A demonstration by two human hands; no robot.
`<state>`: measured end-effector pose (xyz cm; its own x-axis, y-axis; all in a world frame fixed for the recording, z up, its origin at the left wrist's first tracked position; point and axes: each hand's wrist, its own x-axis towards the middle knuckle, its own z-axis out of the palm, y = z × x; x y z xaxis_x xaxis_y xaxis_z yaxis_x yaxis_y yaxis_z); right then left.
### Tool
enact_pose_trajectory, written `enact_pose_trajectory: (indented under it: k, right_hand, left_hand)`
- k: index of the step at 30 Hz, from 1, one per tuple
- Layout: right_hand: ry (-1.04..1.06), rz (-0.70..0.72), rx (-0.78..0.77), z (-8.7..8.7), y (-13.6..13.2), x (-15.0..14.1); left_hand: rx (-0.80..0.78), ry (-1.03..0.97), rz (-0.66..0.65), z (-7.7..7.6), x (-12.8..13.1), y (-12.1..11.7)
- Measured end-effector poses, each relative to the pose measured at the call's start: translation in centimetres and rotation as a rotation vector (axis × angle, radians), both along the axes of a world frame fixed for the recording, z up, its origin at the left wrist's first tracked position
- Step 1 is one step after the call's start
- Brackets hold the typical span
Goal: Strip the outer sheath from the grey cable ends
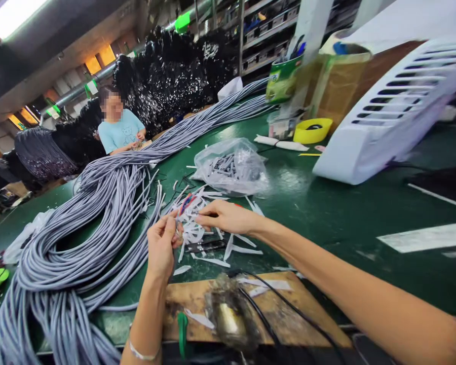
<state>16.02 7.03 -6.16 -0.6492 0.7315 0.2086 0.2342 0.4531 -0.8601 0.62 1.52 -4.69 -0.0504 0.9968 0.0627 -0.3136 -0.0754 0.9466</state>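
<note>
"Red and blue wires (186, 203), where are they?"
"Pinched by the left hand (161, 244), jutting just beyond its grip."
"Right hand (221, 215)?"
"Just beside that grip; I cannot tell whether it holds anything."

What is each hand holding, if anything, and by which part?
The left hand pinches a cable near its red and blue wires; what the right hand holds cannot be told.

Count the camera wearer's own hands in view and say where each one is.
2: the left hand beside the red and blue wires, and the right hand to its right, over the white strips. Neither is hidden. The other person is not counted.
</note>
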Motion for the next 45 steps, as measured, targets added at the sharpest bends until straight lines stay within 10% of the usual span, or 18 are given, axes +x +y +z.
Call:
enact_pose_trajectory:
  k: [9,14,18,24,31,39,45]
  right_hand:
    - [0.452,-0.574,0.2,0.6,-1.4,-0.5]
    - [0.382,-0.637,0.671,1.0,-3.3,-1.0]
    - [0.331,-0.548,0.76,0.9,-3.7,-1.3]
    - [0.336,-0.584,0.601,1.1,-3.5,-0.6]
    - [0.279,-0.234,-0.191,2.4,-1.2,1.2]
    - [0.407,-0.266,0.567,2.2,-4.5,-0.3]
    - [0.406,-0.598,0.572,1.6,-3.2,-0.1]
  left_hand:
    - [0.076,0.054,-0.051,0.0,-0.2,-0.2]
    - [0.183,0.318,0.074,-0.7,0.2,-0.4]
    - [0.241,0.54,0.086,-1.0,0.7,-0.7]
    - [0.414,0.856,0.102,-1.0,0.9,-1.2]
    - [0.35,0.578,-0.006,-0.9,0.6,-1.2]
    - [0.226,0.554,0.278,-1.2,0.7,-0.5]
    - [0.307,0.683,0.117,-1.3,0.8,-0.9]
